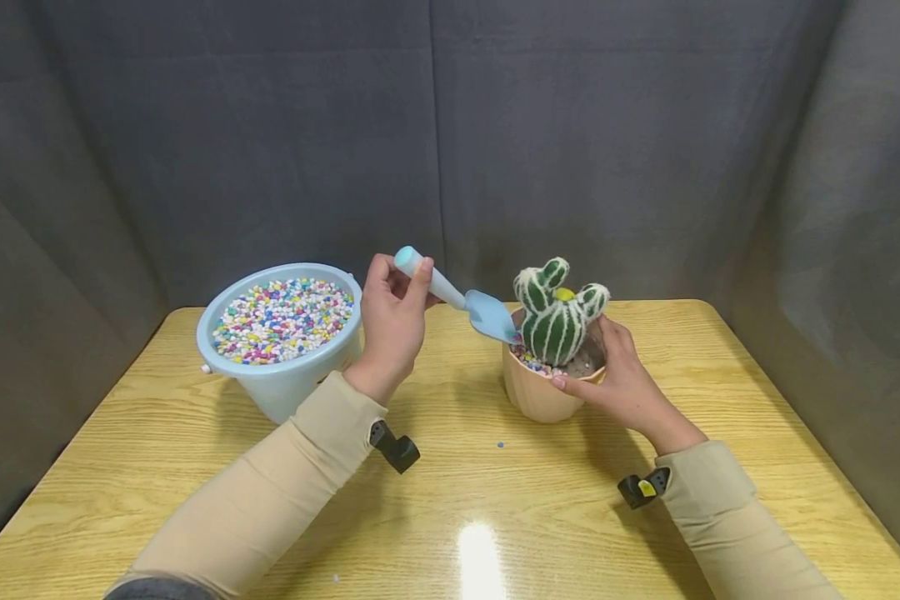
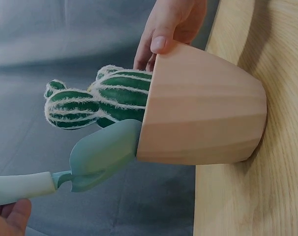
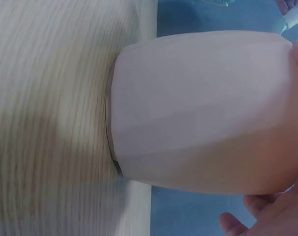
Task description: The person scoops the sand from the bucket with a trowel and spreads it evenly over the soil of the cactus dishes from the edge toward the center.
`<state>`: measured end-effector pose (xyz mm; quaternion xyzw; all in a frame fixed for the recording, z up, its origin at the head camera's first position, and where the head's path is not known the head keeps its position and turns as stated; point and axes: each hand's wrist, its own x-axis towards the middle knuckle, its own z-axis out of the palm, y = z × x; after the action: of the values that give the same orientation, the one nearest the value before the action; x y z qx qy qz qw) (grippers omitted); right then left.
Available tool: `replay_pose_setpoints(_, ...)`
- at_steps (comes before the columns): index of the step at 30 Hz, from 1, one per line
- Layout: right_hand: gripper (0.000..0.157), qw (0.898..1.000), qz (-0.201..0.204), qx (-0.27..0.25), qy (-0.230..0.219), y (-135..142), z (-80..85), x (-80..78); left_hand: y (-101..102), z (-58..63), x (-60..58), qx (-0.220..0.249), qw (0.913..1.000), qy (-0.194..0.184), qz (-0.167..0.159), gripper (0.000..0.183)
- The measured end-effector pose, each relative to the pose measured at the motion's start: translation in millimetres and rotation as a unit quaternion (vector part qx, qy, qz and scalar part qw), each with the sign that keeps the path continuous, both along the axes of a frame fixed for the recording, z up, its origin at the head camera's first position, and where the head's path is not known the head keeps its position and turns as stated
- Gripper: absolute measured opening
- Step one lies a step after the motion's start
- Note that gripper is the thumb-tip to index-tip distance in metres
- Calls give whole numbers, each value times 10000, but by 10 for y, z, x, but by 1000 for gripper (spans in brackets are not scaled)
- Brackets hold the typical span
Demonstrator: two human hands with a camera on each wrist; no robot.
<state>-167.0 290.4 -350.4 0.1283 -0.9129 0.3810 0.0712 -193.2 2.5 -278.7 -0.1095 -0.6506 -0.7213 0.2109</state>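
Observation:
My left hand [image 1: 393, 325] grips the pale handle of a small light-blue trowel [image 1: 489, 317]. Its blade slants down to the left rim of a peach flower pot [image 1: 536, 396], and the tip meets the rim in the left wrist view. A green toy cactus [image 1: 555, 335] with white fuzzy stripes stands in the pot, with colourful pebbles [image 1: 534, 363] at its front left and a grey-brown fill at the right. My right hand [image 1: 630, 383] holds the pot's right rim, thumb in front and fingers behind; the cactus and pot partly hide those fingers.
A light-blue bucket [image 1: 288, 387] full of multicoloured pebbles [image 1: 285, 321] stands at the left, beside my left forearm. One blue pebble [image 1: 500, 445] lies on the wooden table [image 1: 450, 492] in front of the pot. Dark grey curtains [image 1: 307, 150] hang behind and at both sides.

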Motion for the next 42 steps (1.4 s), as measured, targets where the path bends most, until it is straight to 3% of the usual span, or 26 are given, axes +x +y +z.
replay_pose_setpoints(7,111,9993,341,-112,-111,21,25,-3,-15,-3,20,-188,9996,197,22,16)
replay_pose_setpoints(13,112,9991,360,-174,-101,26,8,-16,-27,-3,42,-195,9997,169,-9,16)
replay_pose_setpoints(16,113,9991,352,-219,-117,20,-11,-16,-58,-4,62,63,10000,-2,-8,14)
replay_pose_setpoints(21,113,9993,314,-142,-128,25,-21,-10,-207,20,114,888,9954,-318,141,7)
replay_pose_setpoints(24,112,9994,317,-127,-93,19,-13,-26,-375,40,187,1480,9876,-467,233,5)
replay_pose_setpoints(29,112,9990,416,-140,-55,-17,1,-86,-767,105,337,2447,9682,-411,307,7)
replay_pose_setpoints(34,120,9989,380,-64,-280,-33,35,-90,-1223,175,523,2689,9604,-254,681,10)
replay_pose_setpoints(37,125,9975,183,9,-685,-23,77,-50,-1477,213,621,2867,9529,-185,970,13)
replay_pose_setpoints(42,126,9915,-194,56,-1286,79,156,31,-1804,248,669,3062,9427,53,1326,19)
